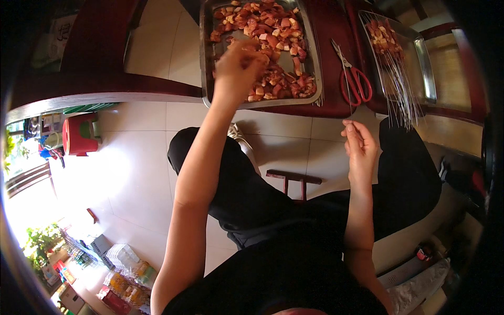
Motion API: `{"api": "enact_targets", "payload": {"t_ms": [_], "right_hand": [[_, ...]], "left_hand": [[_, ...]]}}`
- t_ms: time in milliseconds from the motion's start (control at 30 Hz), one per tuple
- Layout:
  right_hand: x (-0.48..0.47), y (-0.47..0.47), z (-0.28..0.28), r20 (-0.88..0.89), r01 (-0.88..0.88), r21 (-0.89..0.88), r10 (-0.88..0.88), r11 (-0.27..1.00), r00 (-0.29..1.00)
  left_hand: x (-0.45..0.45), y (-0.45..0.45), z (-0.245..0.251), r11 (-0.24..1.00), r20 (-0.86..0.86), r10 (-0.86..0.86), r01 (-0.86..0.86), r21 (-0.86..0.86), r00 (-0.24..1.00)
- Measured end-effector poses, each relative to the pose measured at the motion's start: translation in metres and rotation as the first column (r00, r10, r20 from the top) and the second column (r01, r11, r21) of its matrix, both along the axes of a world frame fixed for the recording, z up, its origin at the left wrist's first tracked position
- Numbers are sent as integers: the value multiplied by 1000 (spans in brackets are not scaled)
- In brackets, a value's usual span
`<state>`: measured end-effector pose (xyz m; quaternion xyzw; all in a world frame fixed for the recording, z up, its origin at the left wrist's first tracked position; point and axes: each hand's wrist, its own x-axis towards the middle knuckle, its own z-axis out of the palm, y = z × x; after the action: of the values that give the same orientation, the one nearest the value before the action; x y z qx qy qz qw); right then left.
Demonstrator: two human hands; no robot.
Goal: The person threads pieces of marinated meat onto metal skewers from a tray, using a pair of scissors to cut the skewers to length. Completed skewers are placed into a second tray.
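My left hand [235, 70], blurred, is over a metal tray [317, 71] of raw diced meat [271, 23]. Its fingers are down among the pieces, and I cannot tell whether they hold one. Between the thumb and fingers of my right hand [360, 143] is a thin metal skewer [351, 111], pointing away from me across the handles of red-handled scissors [356, 86]. No meat shows on this skewer. Farther right, several loaded skewers [382, 37] lie with their meat ends in a second metal tray [430, 84], their bare ends jutting over its near side.
Both trays and the scissors rest on dark red wooden surfaces [334, 108]. A few thin skewers [319, 90] lie along the meat tray's right edge. Below are my legs in black trousers and a tiled floor [138, 157]. A red stool [80, 134] stands at the left, with packaged goods [126, 283] lower down.
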<state>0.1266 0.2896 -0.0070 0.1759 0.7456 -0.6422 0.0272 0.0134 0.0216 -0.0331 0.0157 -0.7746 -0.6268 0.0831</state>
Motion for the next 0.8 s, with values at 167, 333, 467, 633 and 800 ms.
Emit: {"api": "enact_targets", "payload": {"t_ms": [167,333,467,633,800], "right_hand": [[8,-4,-1,55,10,-84,-5,996,998],[14,-2,-1,-1,-61,19,61,998,998],[15,3,-2,-75,-20,144,31,989,997],[16,0,-9,-224,-43,259,103,965,969],[16,-15,4,-212,-145,249,200,958,956]], "left_hand": [[-12,47,-23,826,-87,-134,63,-560,987],[-34,82,-20,532,65,-69,92,-842,995],[-37,76,-20,517,169,-153,225,-826,974],[-32,36,0,910,181,-409,385,156,894],[-11,13,22,619,142,-504,242,748,852]]}}
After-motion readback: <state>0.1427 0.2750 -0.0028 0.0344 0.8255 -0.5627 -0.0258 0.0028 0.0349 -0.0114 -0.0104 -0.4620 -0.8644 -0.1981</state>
